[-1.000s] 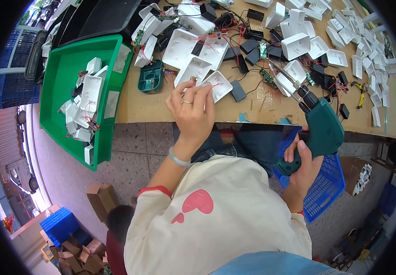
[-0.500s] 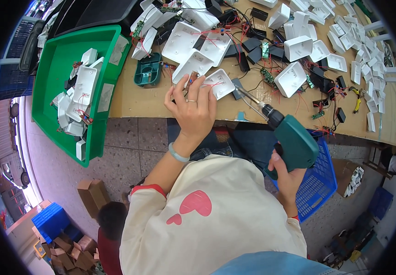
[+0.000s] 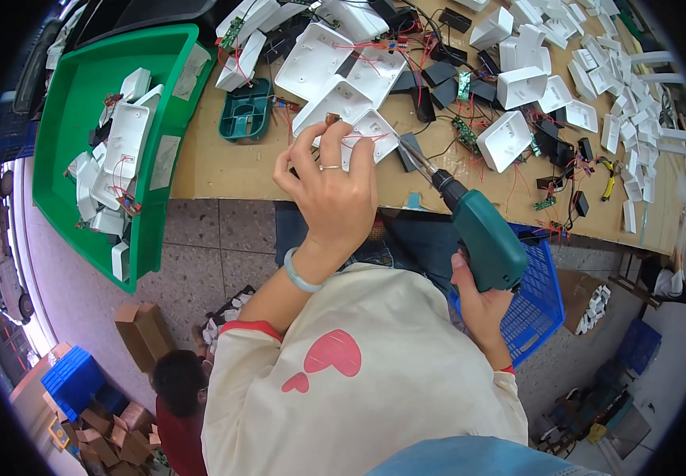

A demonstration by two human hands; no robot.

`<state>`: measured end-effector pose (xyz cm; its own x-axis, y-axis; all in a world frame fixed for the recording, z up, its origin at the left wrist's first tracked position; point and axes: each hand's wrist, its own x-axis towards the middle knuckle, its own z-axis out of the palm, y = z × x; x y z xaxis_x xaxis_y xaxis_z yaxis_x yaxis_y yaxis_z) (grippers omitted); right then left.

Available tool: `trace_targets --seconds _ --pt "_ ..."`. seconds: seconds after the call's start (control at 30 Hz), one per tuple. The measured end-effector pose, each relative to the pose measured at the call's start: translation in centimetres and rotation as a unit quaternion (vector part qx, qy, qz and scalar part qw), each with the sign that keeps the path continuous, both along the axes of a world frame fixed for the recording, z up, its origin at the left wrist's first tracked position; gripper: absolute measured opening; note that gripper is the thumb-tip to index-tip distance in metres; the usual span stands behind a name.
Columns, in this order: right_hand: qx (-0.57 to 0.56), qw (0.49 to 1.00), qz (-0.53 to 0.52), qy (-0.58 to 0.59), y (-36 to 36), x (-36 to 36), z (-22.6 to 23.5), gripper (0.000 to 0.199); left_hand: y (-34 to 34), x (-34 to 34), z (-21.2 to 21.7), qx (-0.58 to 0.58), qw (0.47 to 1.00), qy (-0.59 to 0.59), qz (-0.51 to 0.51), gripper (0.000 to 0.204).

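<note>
Soldering gun (image 3: 489,242), gripped in your right hand (image 3: 482,308), points its tip near the white housing (image 3: 375,124) and black block (image 3: 412,141). Your left hand (image 3: 333,194) curls beside a small brown part (image 3: 332,119); I cannot tell whether it is pinched. Risk: a hot, drifting tip could burn your fingers or scorch plastic.

A cardboard box (image 3: 145,337) stood on the tiled floor (image 3: 188,270) near a co-worker in dark red (image 3: 178,436). A blue crate (image 3: 77,381) rested by jumbled cartons (image 3: 133,448); a perforated blue basket (image 3: 535,305) sat farther right.
</note>
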<state>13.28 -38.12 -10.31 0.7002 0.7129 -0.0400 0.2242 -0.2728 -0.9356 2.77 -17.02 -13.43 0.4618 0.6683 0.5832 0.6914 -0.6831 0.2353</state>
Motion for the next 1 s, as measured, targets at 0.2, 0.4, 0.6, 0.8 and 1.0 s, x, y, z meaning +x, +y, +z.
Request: trace_targets --seconds 0.2,0.4,0.6,0.8,1.0 --pt "0.016 0.996 -0.07 0.059 -0.2 -0.3 2.3 0.029 0.7 -1.5 -1.4 -0.069 0.989 -0.112 -0.072 0.007" --pt "0.039 0.995 -0.064 0.065 0.2 -0.1 2.5 0.035 -0.3 -0.4 -2.4 -0.027 0.992 -0.089 -0.084 0.008" --pt "0.051 0.993 -0.068 0.078 -0.1 -0.4 2.5 0.036 0.4 -1.5 -3.7 0.043 0.987 0.015 -0.153 0.008" --pt "0.046 0.995 -0.058 0.072 -0.4 -0.8 2.6 0.034 3.8 -3.6 -2.9 0.026 0.963 0.037 -0.266 0.013" --pt "0.062 0.992 -0.075 0.076 -0.5 -1.3 2.7 0.033 2.0 -2.8 -2.8 -0.005 0.963 -0.123 -0.241 0.026"
